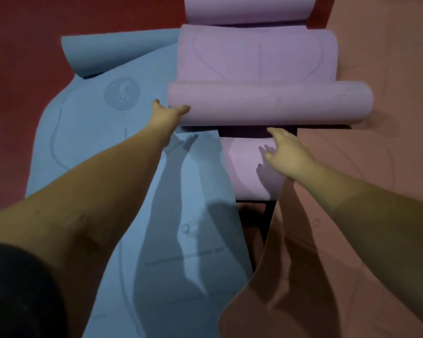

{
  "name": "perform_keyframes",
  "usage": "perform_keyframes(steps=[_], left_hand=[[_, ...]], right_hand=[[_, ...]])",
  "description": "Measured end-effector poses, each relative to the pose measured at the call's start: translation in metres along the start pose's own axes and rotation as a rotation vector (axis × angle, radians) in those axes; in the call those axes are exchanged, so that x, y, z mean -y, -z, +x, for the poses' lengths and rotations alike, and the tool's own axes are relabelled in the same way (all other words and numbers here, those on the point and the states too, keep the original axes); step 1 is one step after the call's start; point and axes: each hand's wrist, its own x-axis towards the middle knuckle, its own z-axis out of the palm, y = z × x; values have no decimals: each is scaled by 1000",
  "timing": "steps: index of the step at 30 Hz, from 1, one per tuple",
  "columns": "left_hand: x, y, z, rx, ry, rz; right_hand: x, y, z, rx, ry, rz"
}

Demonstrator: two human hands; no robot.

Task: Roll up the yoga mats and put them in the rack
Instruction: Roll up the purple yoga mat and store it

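A purple yoga mat (pixel 257 62) lies in the middle of the floor, its near end rolled into a loose tube (pixel 269 103). My left hand (pixel 167 115) touches the tube's left end, thumb and fingers spread against it. My right hand (pixel 285 152) hovers just below the tube with fingers relaxed, over a flat purple strip (pixel 244 167). A blue mat (pixel 103 142) lies flat on the left, its far corner curled up. On the right a pink mat (pixel 364 167) is spread out.
The floor (pixel 17 81) is dark red. Another purple roll (pixel 247 8) sits at the top edge, beyond the mat. A dark gap (pixel 266 215) shows between the blue and pink mats. No rack is in view.
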Motion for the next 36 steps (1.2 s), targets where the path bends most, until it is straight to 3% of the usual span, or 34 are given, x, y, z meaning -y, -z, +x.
perform_keyframes(steps=[8, 16, 22, 27, 31, 36], left_hand=[[9, 6, -22, 169, -61, -25], [-11, 35, -74, 348, -218, 140], [-14, 46, -117, 408, -146, 142], [-3, 58, -156, 345, -339, 776], [-9, 103, -201, 300, -450, 855], [-9, 186, -270, 196, -452, 915]], right_hand=[[-3, -13, -15, -135, -25, 60], [50, 39, -27, -370, 68, 50], [78, 66, -36, -157, 149, -136], [86, 83, -73, -52, 221, -361], [91, 115, -106, -104, 237, -271], [103, 144, -158, 121, 264, -324]])
